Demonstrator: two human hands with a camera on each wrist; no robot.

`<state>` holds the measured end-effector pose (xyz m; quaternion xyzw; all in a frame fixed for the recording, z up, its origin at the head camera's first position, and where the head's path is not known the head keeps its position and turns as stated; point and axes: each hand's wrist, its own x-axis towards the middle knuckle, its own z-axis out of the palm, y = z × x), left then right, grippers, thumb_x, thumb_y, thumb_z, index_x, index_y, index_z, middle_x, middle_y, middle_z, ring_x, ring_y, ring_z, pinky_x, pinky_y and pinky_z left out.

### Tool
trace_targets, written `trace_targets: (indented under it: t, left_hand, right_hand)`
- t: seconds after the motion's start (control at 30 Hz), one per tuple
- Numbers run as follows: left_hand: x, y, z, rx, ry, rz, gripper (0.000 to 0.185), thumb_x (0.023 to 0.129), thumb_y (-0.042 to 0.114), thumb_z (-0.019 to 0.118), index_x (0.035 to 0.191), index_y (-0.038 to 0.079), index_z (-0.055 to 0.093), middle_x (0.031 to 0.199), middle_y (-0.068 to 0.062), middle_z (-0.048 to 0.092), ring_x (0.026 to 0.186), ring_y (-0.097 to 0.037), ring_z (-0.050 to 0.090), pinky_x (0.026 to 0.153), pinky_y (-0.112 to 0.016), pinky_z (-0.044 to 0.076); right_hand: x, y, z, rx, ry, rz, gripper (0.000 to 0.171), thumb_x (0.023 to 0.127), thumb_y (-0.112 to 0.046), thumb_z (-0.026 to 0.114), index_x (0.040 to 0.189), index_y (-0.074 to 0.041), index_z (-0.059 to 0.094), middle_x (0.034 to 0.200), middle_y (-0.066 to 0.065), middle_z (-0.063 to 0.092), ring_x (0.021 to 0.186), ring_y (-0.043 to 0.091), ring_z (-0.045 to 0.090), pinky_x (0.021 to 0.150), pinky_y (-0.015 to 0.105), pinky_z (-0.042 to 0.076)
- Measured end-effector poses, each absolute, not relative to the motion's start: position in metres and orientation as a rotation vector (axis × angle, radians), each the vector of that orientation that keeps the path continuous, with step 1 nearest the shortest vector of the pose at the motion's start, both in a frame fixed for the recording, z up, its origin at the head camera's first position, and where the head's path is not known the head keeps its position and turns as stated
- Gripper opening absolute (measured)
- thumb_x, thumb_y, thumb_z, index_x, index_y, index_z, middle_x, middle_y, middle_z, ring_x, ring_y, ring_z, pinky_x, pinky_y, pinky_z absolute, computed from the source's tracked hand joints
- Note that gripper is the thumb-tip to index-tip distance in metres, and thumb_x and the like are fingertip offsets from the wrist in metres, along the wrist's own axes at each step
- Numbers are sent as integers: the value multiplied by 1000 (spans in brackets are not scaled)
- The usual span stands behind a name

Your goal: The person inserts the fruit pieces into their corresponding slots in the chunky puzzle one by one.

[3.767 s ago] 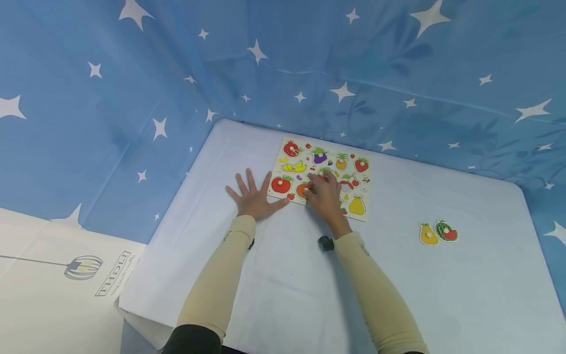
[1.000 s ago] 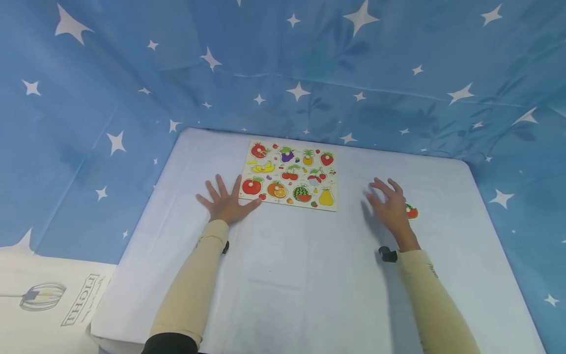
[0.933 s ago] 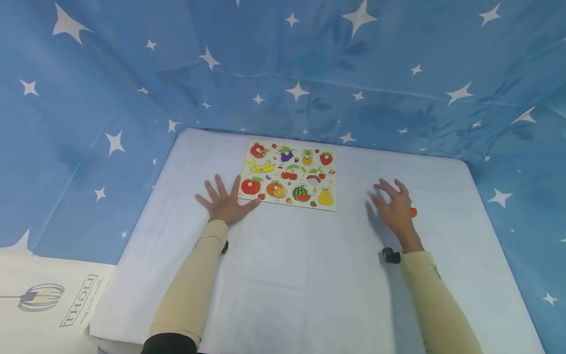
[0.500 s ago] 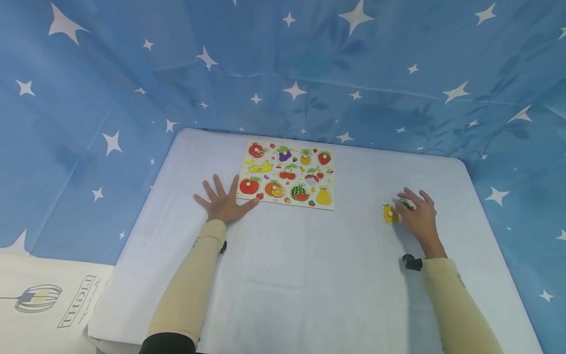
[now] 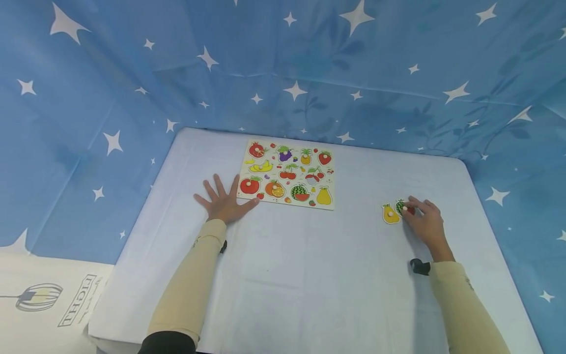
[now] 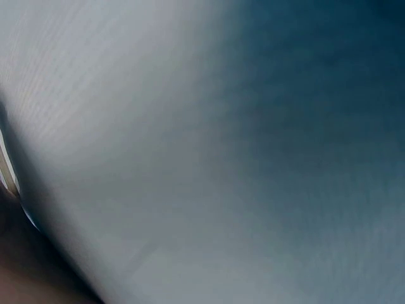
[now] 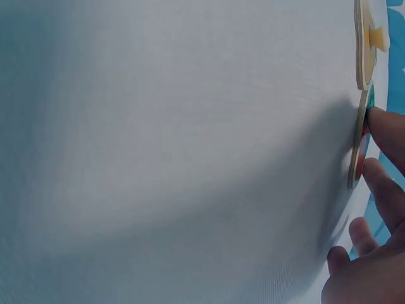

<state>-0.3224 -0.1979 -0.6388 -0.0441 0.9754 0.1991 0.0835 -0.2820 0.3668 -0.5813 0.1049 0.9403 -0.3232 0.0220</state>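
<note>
A fruit puzzle board (image 5: 287,173) lies toward the back of the table, with several knobbed fruit pieces seated in it. My left hand (image 5: 224,204) rests flat with fingers spread, its fingertips at the board's left edge and front corner. At the right lie a pear puzzle piece (image 5: 391,214) and a watermelon puzzle piece (image 5: 400,206), side by side. The thumb and forefinger of my right hand (image 5: 426,223) pinch at the watermelon piece's knob. In the right wrist view, that piece (image 7: 359,142) lies against the cloth, its knob hidden by the fingers.
A white cloth (image 5: 283,275) covers the table. Behind it hangs a blue curtain (image 5: 265,64) with white stars. A pale printed panel (image 5: 48,295) is at the lower left. The left wrist view shows mostly blurred cloth.
My right hand has gone from the board to the right, past the pear piece, and come down onto the watermelon piece. The left hand stays at the board; the head view has shifted.
</note>
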Motion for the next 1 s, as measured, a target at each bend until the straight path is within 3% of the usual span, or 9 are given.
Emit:
trace_targets:
  t: [0.43,0.73,1.0]
  left_hand:
    - [-322,-198,-637,-146,2895,610,115,85,88,55,174,32,8,174,-27,-21,154,-59,-24,106,-87,-17]
    - [-325,-197,-642,-145,2915,610,116,84,90,53,174,33,9,174,-26,-21,154,-59,-24,105,-87,-18]
    - [-324,-197,-640,-152,2902,591,115,85,88,55,174,33,8,174,-27,-21,154,-58,-24,106,-86,-17]
  right_hand:
    - [-285,369,-584,263,2964,-964,20,108,-9,62,122,6,64,164,26,41,156,56,18,116,82,-2]
    - [-282,374,-581,278,2993,-1052,25,108,-9,61,122,12,62,156,27,51,151,54,33,123,70,17]
    - [-287,365,-575,312,3005,-1054,27,109,-12,59,122,12,61,156,28,52,154,52,24,123,72,9]
